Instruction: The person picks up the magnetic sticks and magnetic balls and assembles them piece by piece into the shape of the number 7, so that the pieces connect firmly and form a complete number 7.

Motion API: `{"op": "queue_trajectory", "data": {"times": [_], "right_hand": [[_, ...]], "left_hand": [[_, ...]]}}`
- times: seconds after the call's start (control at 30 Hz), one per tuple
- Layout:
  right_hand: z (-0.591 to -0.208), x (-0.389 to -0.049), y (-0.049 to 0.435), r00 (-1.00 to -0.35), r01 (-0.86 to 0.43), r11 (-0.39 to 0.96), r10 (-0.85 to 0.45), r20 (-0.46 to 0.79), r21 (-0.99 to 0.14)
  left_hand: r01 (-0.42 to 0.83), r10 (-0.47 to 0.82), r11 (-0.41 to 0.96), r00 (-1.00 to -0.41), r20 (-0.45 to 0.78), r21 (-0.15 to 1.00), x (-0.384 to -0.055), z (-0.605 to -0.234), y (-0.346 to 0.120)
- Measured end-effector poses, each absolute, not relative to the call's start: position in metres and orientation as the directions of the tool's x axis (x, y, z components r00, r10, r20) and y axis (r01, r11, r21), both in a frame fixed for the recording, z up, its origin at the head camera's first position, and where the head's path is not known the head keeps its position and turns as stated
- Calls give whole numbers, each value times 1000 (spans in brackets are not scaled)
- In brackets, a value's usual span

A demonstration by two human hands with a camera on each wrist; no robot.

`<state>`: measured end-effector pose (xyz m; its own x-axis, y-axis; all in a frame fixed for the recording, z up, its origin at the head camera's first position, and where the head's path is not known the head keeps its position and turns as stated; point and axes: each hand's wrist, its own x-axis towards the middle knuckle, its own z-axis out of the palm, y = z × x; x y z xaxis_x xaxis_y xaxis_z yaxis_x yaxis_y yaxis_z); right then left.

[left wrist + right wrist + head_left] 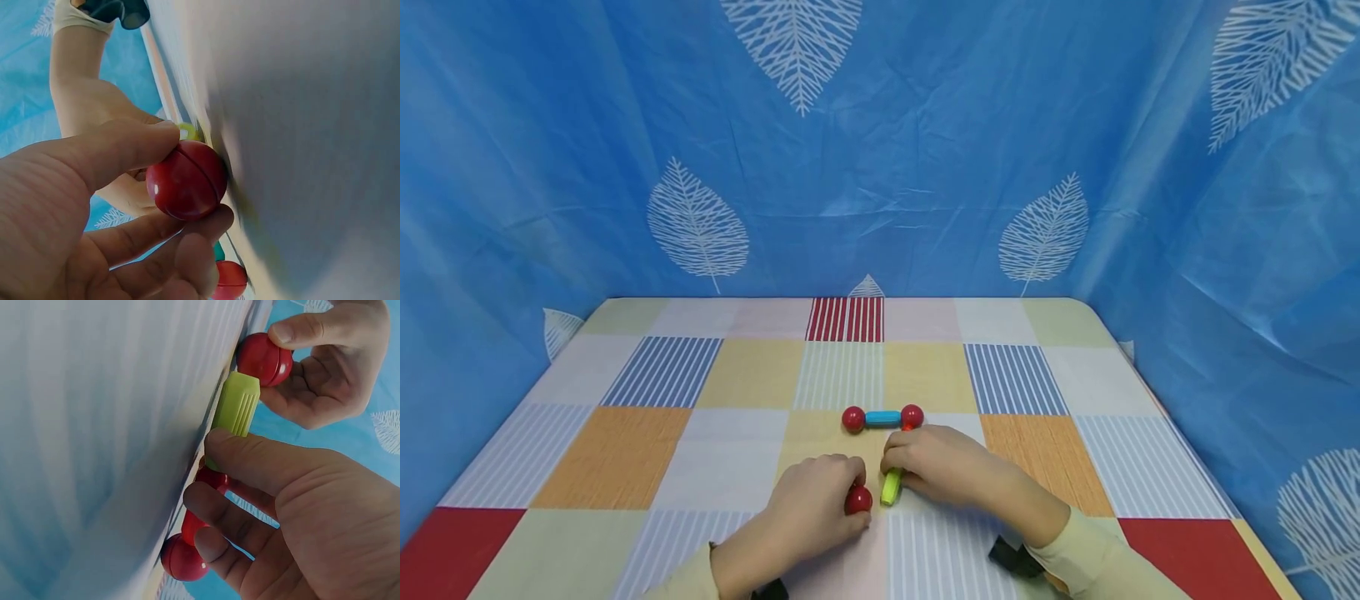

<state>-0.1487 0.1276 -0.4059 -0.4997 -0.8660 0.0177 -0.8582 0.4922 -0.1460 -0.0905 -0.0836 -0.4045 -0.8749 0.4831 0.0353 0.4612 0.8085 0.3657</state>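
My left hand (820,504) pinches a glossy red ball (187,180) between thumb and fingers, low over the cloth. My right hand (943,462) grips a yellow-green grooved rod (236,406), whose free end points toward the person, close to that ball. Beyond the rod, in the right wrist view, come a partly covered red ball (214,478), a red rod (192,528) and another red ball (182,557), in line. Farther out on the table a blue grooved rod (883,419) lies between a left red ball (853,419) and a right one (912,416). Fingers hide some of the joints.
A patchwork cloth (737,450) in coloured squares and stripes covers the table. Blue curtains (887,150) with white leaf prints hang behind it and at both sides. Dark straps (1017,557) sit at the wrists.
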Motion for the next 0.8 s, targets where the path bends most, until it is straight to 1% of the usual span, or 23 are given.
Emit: {"op": "queue_trajectory", "data": {"times": [0.1,0.57,0.8], "right_hand": [[-404,-150,129,-510,-851,503,-860,11,-155],[-402,-147,133,-521,-844,511,-853,29,-162],[-402,-146,135,-521,-839,511,-854,1,-185]], "left_hand": [[467,491,798,-870,39,381,-90,-404,-81],[470,524,735,-851,32,488,-87,-404,-68],[474,535,731,-845,19,491,-83,-406,-62]]}}
